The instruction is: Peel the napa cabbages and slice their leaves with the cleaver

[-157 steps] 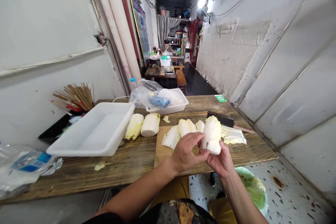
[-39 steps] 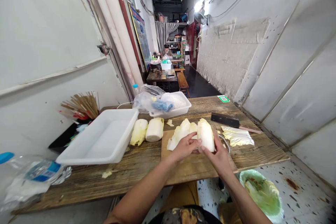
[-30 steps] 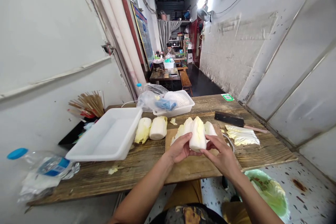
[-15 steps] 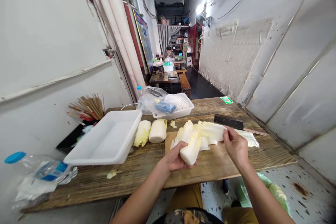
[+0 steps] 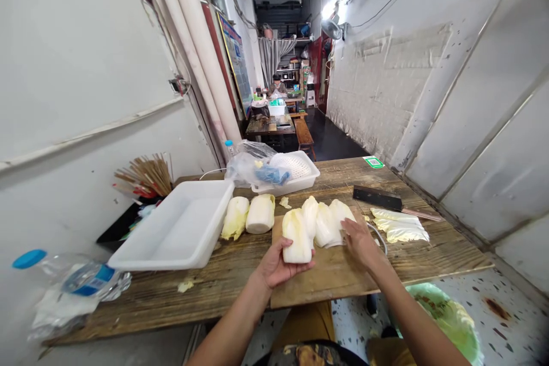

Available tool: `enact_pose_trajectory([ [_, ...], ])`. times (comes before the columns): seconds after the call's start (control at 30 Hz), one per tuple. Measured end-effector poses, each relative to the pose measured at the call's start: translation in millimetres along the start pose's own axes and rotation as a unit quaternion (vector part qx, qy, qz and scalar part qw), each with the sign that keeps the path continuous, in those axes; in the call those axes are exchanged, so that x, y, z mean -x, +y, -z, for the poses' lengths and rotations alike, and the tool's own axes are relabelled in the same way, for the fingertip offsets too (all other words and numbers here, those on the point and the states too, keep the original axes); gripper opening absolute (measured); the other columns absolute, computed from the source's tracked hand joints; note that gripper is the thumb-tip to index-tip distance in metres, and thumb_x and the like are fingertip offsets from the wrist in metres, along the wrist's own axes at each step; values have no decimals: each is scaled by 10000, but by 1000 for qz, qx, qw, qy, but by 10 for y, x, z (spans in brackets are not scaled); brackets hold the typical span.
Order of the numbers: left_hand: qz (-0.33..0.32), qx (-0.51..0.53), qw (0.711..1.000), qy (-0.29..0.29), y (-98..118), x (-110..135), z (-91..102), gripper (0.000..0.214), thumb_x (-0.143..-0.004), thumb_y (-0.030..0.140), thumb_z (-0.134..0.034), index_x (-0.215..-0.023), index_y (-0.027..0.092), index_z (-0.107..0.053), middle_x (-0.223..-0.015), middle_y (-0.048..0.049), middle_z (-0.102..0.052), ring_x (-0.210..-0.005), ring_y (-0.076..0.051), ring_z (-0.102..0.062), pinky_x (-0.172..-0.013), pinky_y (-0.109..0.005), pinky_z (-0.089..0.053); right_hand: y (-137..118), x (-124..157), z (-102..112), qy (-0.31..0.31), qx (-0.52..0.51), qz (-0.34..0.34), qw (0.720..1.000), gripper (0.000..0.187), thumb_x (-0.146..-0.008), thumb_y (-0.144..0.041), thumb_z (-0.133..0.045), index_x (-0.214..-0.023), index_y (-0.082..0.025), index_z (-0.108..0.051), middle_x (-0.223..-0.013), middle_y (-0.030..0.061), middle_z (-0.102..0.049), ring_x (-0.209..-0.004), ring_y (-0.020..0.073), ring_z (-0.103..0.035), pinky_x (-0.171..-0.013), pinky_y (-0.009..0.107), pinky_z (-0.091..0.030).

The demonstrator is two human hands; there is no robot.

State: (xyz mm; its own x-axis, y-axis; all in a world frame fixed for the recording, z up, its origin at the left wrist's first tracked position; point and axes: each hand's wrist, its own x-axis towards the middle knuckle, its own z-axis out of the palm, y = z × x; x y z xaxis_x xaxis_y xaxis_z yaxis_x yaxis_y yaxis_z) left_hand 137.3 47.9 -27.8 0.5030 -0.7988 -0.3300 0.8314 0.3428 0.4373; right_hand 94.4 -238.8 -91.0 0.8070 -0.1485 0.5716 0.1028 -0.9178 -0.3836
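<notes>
My left hand (image 5: 281,260) is closed around a pale napa cabbage (image 5: 297,240), held upright over the wooden cutting board (image 5: 319,283). Loose cabbage leaves (image 5: 328,226) lie on the board just right of it. My right hand (image 5: 362,243) is over the board's right side, its fingers stretched out against the edge of these leaves. Flattened cabbage leaves (image 5: 398,225) rest farther right. Above them is a cleaver (image 5: 377,198) with a dark blade, its handle pointing right. Two more trimmed cabbages, one leafy (image 5: 235,218) and one smoother (image 5: 260,214), stand left of the board.
A white plastic tray (image 5: 171,229) sits at the left, beside a water bottle (image 5: 81,275) and a holder of wooden sticks (image 5: 143,177). Behind the cabbages stands another white tray (image 5: 295,184) with plastic bags. A green-lined bin (image 5: 446,320) is below at right. Someone sits far back (image 5: 277,87).
My right hand has moved left and down from the stretched leaf it was pinching, with its fingers now extended. My left hand has turned the cabbage more upright and shifted slightly left.
</notes>
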Motion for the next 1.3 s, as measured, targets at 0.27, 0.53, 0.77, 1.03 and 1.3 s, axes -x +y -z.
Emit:
enact_pose_trajectory([
  [0.27, -29, -11, 999, 43, -141, -130, -141, 584, -661, 180, -808, -1191, 129, -569, -1043, -98, -710, -930, -218, -667, -830, -338, -518, -811, 296, 356, -92, -285, -62, 952, 528, -904, -391, -577, -1394, -219, -479, -1351, 132, -588, -1155, 235, -620, -949, 419, -557],
  [0.53, -12, -135, 990, -46, -154, -165, -257, 674, -561, 315, -922, -1139, 108, -643, -1103, -145, -700, -1017, -276, -660, -812, -335, -531, -1041, 287, 658, -169, -427, -46, 887, 734, -838, -271, -655, -1492, -227, -324, -1449, 145, -496, -1209, 227, -591, -1027, 408, -514],
  [0.77, -56, -156, 984, -73, -108, -160, -270, 643, -648, 297, -883, -1202, 127, -607, -1182, -146, -672, -1092, -275, -643, -955, -395, -504, -1051, 252, 820, -47, -258, 87, 961, 700, -801, -121, -568, -1465, -248, -386, -1379, 114, -571, -1150, 200, -636, -968, 334, -553],
  [1.03, -77, -178, 980, -41, -120, -84, -468, 630, -683, 227, -831, -1254, 134, -580, -1278, -155, -620, -1098, -268, -627, -881, -339, -523, -1196, 267, 908, -1, -48, 167, 985, 863, -793, -125, -505, -1571, -177, -136, -1260, 158, -644, -1031, 252, -686, -800, 367, -617],
  [1.3, -52, -190, 980, 21, -141, -123, -371, 575, -672, 214, -797, -1209, 141, -604, -1172, -131, -650, -894, -205, -627, -757, -327, -528, -1002, 161, 892, 23, -64, 139, 988, 545, -830, -100, -480, -1364, -186, -545, -1126, 107, -718, -947, 222, -712, -798, 341, -609],
])
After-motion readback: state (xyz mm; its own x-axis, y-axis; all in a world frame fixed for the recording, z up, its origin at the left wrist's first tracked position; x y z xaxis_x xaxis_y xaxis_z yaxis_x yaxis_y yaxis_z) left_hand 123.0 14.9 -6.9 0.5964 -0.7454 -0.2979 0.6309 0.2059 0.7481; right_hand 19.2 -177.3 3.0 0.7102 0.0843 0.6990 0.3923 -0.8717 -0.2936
